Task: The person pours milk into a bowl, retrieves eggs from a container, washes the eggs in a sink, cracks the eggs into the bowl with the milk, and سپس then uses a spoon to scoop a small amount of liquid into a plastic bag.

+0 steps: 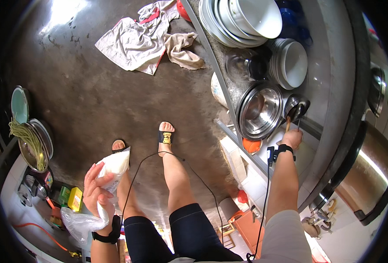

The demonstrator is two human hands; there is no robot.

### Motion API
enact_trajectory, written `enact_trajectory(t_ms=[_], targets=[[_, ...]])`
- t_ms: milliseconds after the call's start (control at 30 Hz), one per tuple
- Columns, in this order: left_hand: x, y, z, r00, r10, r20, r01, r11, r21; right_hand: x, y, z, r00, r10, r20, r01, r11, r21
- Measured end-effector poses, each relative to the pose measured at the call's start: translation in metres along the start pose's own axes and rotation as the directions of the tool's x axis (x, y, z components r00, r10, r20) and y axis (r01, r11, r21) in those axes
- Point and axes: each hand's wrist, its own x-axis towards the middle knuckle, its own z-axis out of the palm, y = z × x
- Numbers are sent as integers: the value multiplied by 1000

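My left hand (97,190) is closed around a clear plastic bag (113,169) of white grainy contents, its loose plastic end trailing below the palm. At the shelf on the right, my right hand (291,138) grips a wooden handle (288,124) and perhaps a thin metal one beside it. These utensils reach into a small steel pot (292,102), where a dark ladle-like head shows; their far ends are partly hidden. Next to that pot lie nested steel basins (260,110).
Stacked white bowls (256,18) and plates (292,64) fill the shelf's upper part. A cloth (136,44) lies on the floor. Long green beans (29,141) rest in a metal bowl at left. A black cable (210,189) crosses before my legs.
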Motion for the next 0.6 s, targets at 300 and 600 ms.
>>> enact_trajectory(t_ms=[300,600], targets=[[-17,42,-37,991,125,53,-115,980,-162,-198,13,-181,754,-369,544,-263,590,764],[-40,158,-104,841,512,176,-438,834,-335,-244,178,-506,821,-386,420,-293,346,891]])
